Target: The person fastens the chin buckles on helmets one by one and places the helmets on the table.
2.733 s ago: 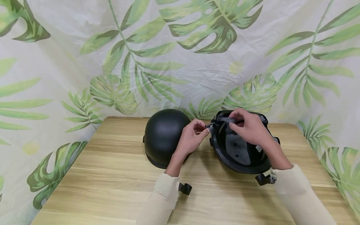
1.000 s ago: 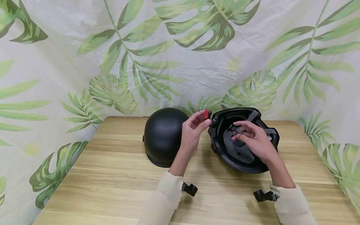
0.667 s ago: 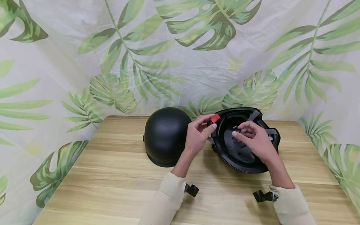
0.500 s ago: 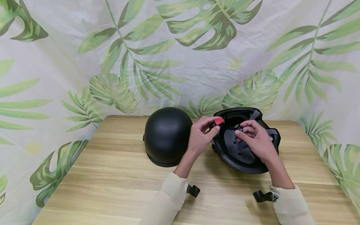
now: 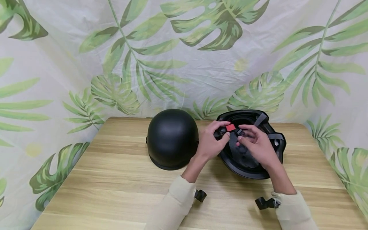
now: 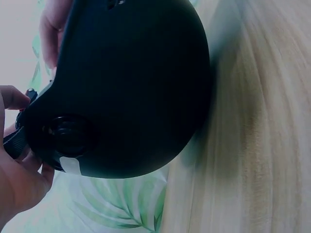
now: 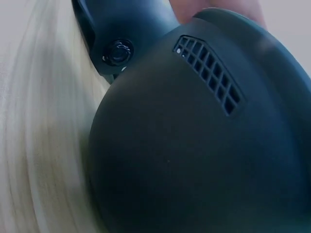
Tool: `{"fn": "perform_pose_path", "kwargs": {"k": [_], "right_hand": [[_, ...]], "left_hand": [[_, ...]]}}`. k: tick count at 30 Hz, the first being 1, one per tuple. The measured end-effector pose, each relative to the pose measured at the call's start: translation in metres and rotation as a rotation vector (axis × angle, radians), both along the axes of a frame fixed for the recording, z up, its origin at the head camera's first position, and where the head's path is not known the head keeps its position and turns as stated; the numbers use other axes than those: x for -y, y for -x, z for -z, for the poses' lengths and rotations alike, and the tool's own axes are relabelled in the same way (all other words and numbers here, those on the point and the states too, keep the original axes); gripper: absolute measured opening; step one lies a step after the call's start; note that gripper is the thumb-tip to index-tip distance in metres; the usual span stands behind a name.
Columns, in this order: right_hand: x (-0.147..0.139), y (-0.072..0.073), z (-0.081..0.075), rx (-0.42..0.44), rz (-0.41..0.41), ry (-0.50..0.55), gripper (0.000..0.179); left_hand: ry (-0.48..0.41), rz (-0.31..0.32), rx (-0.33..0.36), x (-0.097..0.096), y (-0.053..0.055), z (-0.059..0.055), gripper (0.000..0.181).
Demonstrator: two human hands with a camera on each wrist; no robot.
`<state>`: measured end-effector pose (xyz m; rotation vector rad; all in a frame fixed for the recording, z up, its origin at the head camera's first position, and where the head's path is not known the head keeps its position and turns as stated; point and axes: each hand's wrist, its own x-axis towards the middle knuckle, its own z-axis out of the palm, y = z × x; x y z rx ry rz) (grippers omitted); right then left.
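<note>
An upturned black helmet (image 5: 244, 173) lies on the table at the right in the head view, its padded inside facing up. Over its opening, my left hand (image 5: 211, 142) pinches a red buckle half (image 5: 230, 127) between thumb and fingers. My right hand (image 5: 257, 145) pinches a small black buckle half (image 5: 238, 131) just to the right of the red one; whether the halves touch is unclear. The left wrist view has the helmet's outer shell (image 6: 136, 87) and a dark strap (image 6: 15, 143) at my left hand. The right wrist view is mostly filled by the shell (image 7: 180, 145).
A second black helmet (image 5: 172, 139) stands dome up, left of the first and close to my left forearm. Grey straps (image 5: 261, 118) hang at the upturned helmet's right side. Behind the wooden table (image 5: 109, 166) hangs a leaf-print cloth (image 5: 207, 83).
My left hand has moved right, carrying the red buckle half from the helmet's left rim to over its opening, close to the black half. My right hand has stayed nearly in place.
</note>
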<state>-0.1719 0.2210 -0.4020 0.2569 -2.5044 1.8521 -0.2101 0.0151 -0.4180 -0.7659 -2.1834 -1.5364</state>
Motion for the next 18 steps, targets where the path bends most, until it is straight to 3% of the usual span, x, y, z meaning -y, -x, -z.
{"fn": "perform_pose_path", "kwargs": {"k": [13,18], "right_hand": [[-0.023,0.001,-0.006,-0.104,0.039,-0.019,0.04],[-0.031,0.005,-0.016,-0.124,0.03,-0.097,0.038]], "left_hand": [[0.188,-0.031,-0.02,-0.002,0.006,0.008,0.029],[0.221,-0.024,-0.071,0.006,0.014,0.007,0.03]]}}
